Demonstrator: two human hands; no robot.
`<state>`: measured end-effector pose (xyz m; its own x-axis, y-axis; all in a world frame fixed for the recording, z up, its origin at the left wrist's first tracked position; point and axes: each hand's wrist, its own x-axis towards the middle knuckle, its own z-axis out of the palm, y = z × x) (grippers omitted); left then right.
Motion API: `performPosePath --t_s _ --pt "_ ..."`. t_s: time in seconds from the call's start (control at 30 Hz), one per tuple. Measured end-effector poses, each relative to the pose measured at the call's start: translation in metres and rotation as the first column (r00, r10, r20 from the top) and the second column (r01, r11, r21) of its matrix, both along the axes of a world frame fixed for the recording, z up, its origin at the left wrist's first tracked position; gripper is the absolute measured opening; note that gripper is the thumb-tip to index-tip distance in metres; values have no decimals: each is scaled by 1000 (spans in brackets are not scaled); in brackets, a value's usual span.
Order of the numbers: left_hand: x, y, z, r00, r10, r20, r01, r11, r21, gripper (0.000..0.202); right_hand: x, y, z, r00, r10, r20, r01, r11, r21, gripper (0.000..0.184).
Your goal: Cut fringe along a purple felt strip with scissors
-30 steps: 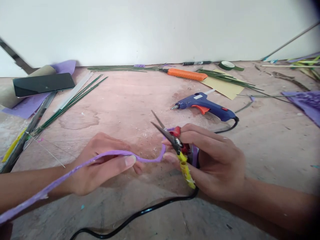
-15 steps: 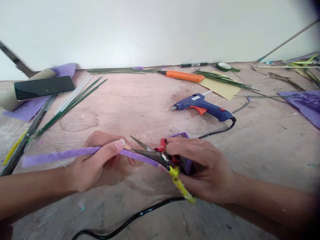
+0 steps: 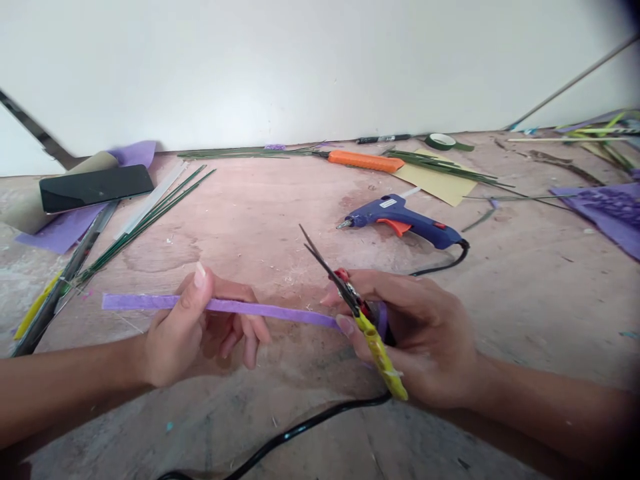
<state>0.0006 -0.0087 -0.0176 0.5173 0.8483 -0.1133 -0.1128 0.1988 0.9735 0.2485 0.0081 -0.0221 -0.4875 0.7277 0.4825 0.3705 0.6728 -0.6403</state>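
Pinkish plywood (image 3: 260, 220) spreads out under me to a white wall at twelve o'clock. By my judgement the cutting is not far on. The purple strip (image 3: 280, 312) runs whole and unnotched along the stretch that shows between my hands. The scissors (image 3: 350, 301) are off it, blades a little apart and pointing up toward eleven o'clock. How much strip is bunched in my right palm I cannot tell.

My left hand (image 3: 195, 327) pinches the strip between thumb and fingers, and a free tail sticks out toward nine o'clock. My right hand (image 3: 420, 333) is clenched round the red and yellow handles and also grips the strip's other end, which curls beneath the scissors. So the strip lies stretched nearly level from one hand to the other, touching both.

A blue glue gun (image 3: 400, 217) lies at twelve o'clock from my right hand, with its black cord (image 3: 300, 427) trailing off toward seven o'clock. Green wires (image 3: 145, 217) lie at eleven o'clock from my left.
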Motion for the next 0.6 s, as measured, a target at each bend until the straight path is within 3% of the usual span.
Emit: performPosePath --t_s 0.13,0.3,0.47,0.6 --pt "3 1 2 1000 16 -13 -16 999 33 87 1 -1 -1 994 -11 -106 -5 988 -157 16" --pt "3 0 6 999 29 -35 -28 998 50 86 0 0 0 988 -37 -147 10 983 -182 19" --pt "3 -1 8 981 108 -159 -93 991 95 39 0 1 2 988 -62 -142 35 982 -187 19" --pt "4 0 9 965 146 -219 -104 976 192 33 0 1 1 989 -84 -118 67 988 -140 16"
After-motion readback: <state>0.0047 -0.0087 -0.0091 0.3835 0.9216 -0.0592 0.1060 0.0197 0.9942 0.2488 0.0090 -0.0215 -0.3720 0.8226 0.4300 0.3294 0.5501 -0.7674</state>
